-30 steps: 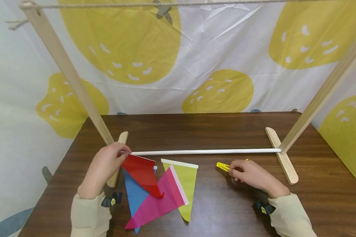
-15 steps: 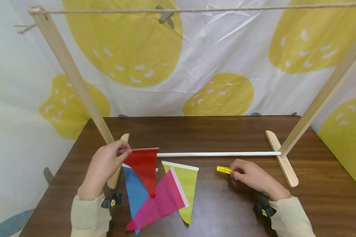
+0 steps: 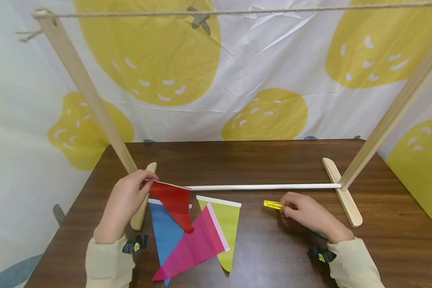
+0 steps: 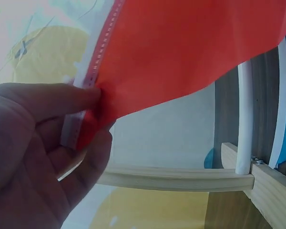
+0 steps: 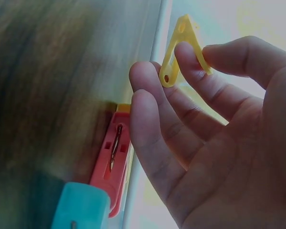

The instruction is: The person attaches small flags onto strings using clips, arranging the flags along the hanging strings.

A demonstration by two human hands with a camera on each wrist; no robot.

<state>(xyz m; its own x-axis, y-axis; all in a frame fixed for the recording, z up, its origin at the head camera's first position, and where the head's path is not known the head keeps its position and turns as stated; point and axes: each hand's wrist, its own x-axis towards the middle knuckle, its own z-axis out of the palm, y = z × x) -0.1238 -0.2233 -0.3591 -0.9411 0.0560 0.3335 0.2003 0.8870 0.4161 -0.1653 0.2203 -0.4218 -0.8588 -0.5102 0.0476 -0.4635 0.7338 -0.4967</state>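
Observation:
In the head view my left hand (image 3: pixel 131 200) pinches a red pennant (image 3: pixel 173 200) by the left end of its white-bordered top edge, in front of the left post. The pennant hangs with its tip over the other flags. The left wrist view shows thumb and fingers closed on that white border (image 4: pixel 97 67). My right hand (image 3: pixel 306 212) holds a yellow clothespin (image 3: pixel 273 205) above the table. In the right wrist view thumb and forefinger pinch the clothespin (image 5: pixel 181 33), which points away from the palm. Below that hand lie a red clothespin (image 5: pixel 112 157) and a teal clothespin (image 5: pixel 83 210).
Blue (image 3: pixel 162 224), magenta (image 3: pixel 194 248) and lime (image 3: pixel 232 224) pennants overlap on the brown table (image 3: pixel 273 256). A wooden frame stands behind, with a left post (image 3: pixel 90 92), right post (image 3: pixel 392 112), white bottom rod (image 3: pixel 259 187) and rope (image 3: pixel 237 12) across the top.
The red pennant's free right end rose level, then dipped again, its tip shifting slightly. My right hand stays nearly in place, while the yellow clothespin has turned a little. The head view has tilted slightly up.

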